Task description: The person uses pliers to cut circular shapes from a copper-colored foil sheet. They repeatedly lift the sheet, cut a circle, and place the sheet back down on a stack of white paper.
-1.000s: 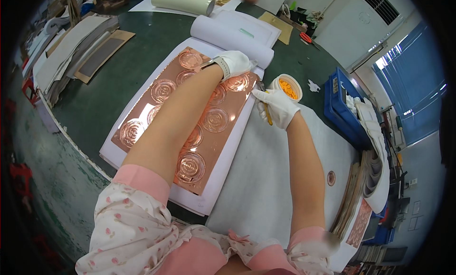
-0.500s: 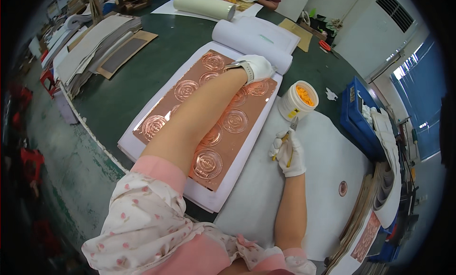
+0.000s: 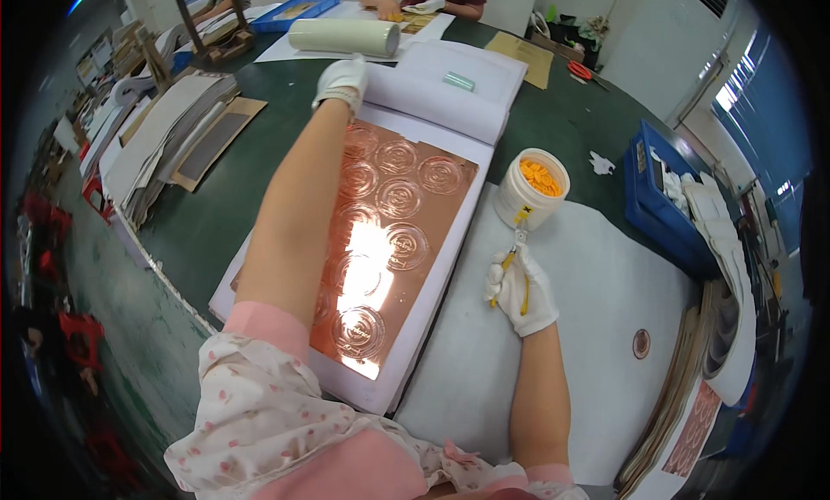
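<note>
My left hand (image 3: 342, 83), in a white glove, is at the left end of a curled white sheet (image 3: 432, 98), its fingers closed at the sheet's edge. The fingertips are partly hidden. Below the curl lies a shiny copper-coloured plate (image 3: 443, 213) with raised round rose-like patterns; my left forearm covers its left side. White paper (image 3: 454, 271) borders the plate. My right hand (image 3: 526, 294), also gloved, holds yellow-handled pliers (image 3: 508, 260), jaws pointing away from me. Just beyond the jaws stands a white tub (image 3: 517, 193) of small orange pieces (image 3: 539, 178).
A small round dark piece (image 3: 641, 343) lies on the grey sheet (image 3: 588, 362) at right. A blue crate (image 3: 644, 210) stands beyond it. Stacked sheets (image 3: 173, 124) are at left. Red-handled scissors (image 3: 580, 70) and a pale roll (image 3: 346, 38) lie farther back. Another person's hand (image 3: 380, 6) works across the table.
My left hand has moved from the plate's far right corner leftward to the curled sheet's left end. My right hand still holds the pliers by the tub. The view has shifted slightly.
</note>
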`<action>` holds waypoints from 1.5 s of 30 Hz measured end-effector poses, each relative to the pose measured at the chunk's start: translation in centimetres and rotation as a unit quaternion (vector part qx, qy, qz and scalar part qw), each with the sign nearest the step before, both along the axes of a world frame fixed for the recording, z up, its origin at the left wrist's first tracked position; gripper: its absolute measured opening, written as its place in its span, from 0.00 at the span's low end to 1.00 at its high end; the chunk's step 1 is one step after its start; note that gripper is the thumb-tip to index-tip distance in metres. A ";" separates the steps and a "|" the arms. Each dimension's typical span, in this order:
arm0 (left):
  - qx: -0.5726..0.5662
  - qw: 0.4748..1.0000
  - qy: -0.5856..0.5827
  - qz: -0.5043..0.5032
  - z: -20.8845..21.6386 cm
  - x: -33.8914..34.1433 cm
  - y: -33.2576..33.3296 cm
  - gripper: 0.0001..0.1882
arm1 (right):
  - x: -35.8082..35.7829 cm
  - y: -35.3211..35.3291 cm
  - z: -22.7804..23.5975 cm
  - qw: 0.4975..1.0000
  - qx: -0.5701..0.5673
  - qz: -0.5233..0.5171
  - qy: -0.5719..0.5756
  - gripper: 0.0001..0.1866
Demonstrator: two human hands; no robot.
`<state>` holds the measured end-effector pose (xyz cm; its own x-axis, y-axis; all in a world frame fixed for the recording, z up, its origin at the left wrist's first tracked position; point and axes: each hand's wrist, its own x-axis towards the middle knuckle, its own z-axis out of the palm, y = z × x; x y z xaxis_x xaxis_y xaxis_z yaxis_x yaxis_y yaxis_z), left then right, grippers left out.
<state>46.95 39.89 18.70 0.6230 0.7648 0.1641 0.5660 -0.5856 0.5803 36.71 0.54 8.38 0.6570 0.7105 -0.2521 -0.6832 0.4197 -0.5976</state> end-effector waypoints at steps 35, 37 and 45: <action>-0.243 0.747 -0.421 -0.453 5.8 -10.1 6.8 0.19 | 0.8 -1.0 -0.9 0.999 0.024 0.022 -0.010 0.20; -0.289 0.755 -0.425 -0.408 8.4 -17.8 6.6 0.17 | 0.7 -0.2 -0.8 0.998 0.054 0.043 -0.012 0.19; -0.240 0.886 -0.327 -0.223 1.6 -34.3 2.7 0.15 | 0.6 -1.3 -1.0 0.992 0.121 0.037 -0.003 0.16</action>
